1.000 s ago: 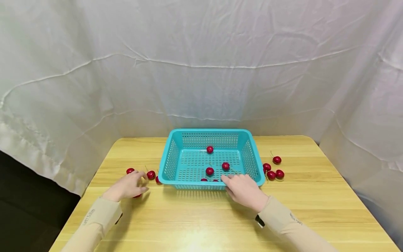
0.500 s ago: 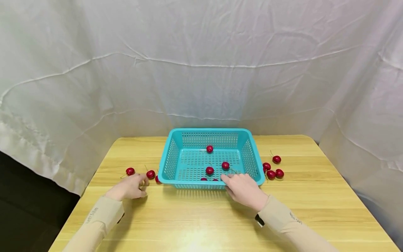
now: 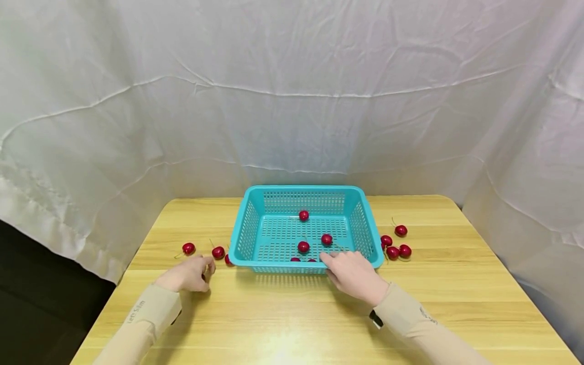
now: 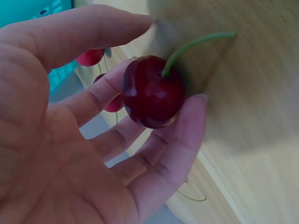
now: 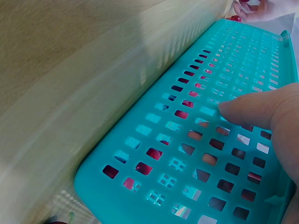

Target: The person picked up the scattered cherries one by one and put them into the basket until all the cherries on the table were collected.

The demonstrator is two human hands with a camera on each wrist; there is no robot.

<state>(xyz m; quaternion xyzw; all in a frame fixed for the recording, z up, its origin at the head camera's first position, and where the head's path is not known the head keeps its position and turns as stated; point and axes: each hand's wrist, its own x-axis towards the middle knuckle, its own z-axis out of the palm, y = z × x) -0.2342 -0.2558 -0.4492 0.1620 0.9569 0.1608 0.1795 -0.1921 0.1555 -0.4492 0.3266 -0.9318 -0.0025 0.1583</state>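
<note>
In the left wrist view my left hand [image 4: 70,140] has its fingers curled around a dark red cherry [image 4: 153,92] with a green stem. The thumb tip stands apart from the fruit. From the head view this cherry is hidden beneath the left hand [image 3: 188,274]. My right hand [image 3: 356,276] grips the front rim of a turquoise plastic basket [image 3: 301,188]. Its thumb [image 5: 252,108] presses on the perforated outer wall, and fingers show through the holes from inside. Several cherries lie in the basket, one of them a cherry [image 3: 303,216] towards the back.
Left of the basket, loose cherries [image 3: 218,253] lie on the wooden table [image 3: 274,319], one partly behind the rim. Several more cherries [image 3: 393,253] sit to its right. A pale curtain [image 3: 296,101] hangs behind the table and along its sides.
My left hand has lowered slightly and curled its fingers; the cherry that showed beneath it is now hidden in the head view. The right hand and basket have stayed still.
</note>
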